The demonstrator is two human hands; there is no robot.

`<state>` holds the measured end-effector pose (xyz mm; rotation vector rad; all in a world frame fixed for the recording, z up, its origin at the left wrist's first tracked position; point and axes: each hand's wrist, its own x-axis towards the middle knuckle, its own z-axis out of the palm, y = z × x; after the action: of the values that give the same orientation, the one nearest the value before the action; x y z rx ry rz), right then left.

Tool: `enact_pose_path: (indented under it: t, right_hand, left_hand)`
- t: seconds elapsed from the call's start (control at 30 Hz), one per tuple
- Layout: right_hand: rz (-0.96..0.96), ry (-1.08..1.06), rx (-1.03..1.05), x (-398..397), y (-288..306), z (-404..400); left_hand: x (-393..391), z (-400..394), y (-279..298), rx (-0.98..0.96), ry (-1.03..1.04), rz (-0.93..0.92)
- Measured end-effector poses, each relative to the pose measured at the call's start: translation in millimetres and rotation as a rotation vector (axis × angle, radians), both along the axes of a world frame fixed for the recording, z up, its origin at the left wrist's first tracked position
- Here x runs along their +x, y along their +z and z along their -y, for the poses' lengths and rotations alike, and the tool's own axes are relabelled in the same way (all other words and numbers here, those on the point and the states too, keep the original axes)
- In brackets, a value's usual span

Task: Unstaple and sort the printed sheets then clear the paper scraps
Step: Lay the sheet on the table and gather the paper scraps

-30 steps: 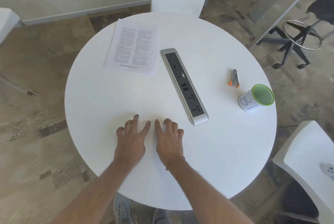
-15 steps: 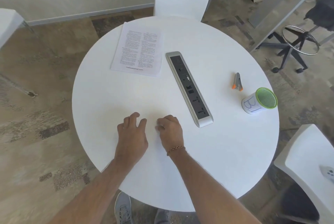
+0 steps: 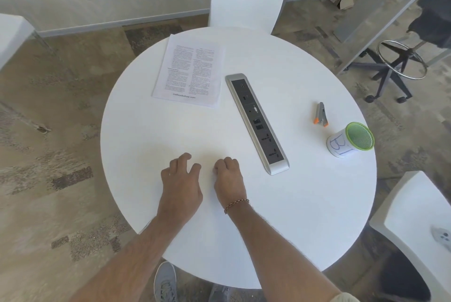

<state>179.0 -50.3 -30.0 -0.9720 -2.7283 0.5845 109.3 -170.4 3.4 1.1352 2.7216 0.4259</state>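
Printed sheets [image 3: 189,72] lying in one neat stack at the far left of the power strip [image 3: 257,122], untouched; no staple visible at this size, so unstapling judged not begun, sorting and scrap clearing also ahead; staple remover [image 3: 321,114] well to the right of the strip, unclaimed; green-rimmed cup [image 3: 350,140] just beyond it, likely for scraps; left hand [image 3: 181,179] near the strip's close end, fingers loosely curled, holding nothing; right hand [image 3: 228,177] beside it, fingers curled under, contents hidden; white surface [image 3: 292,204] beneath.

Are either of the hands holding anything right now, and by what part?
Nothing visible: the left hand and right hand rest curled on the table, apart from the sheets.
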Motion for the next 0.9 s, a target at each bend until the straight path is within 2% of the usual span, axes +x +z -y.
enact_pose_path:
  t: [0.13,0.3,0.47,0.57,0.77,0.9]
  right_hand:
    - [0.079,0.056,0.046,-2,0,-1]
    - [0.058,0.023,-0.016,-2,8,-2]
    - [0.104,-0.038,-0.223,3,5,-13]
    - [0.059,-0.093,-0.334,9,10,-18]
    - [-0.014,-0.224,-0.336,17,12,-20]
    - [-0.041,-0.313,-0.306,22,11,-17]
  left_hand:
    - [-1,1,-1,0.021,0.010,0.003]
    - [-1,0,-3,0.057,0.016,0.001]
    - [-1,-4,-5,0.096,0.026,-0.008]
    - [-2,-4,-11,0.112,0.042,0.007]
    - [-4,-2,-20,0.111,0.028,0.031]
    - [-3,-3,-26,0.080,0.051,0.143]
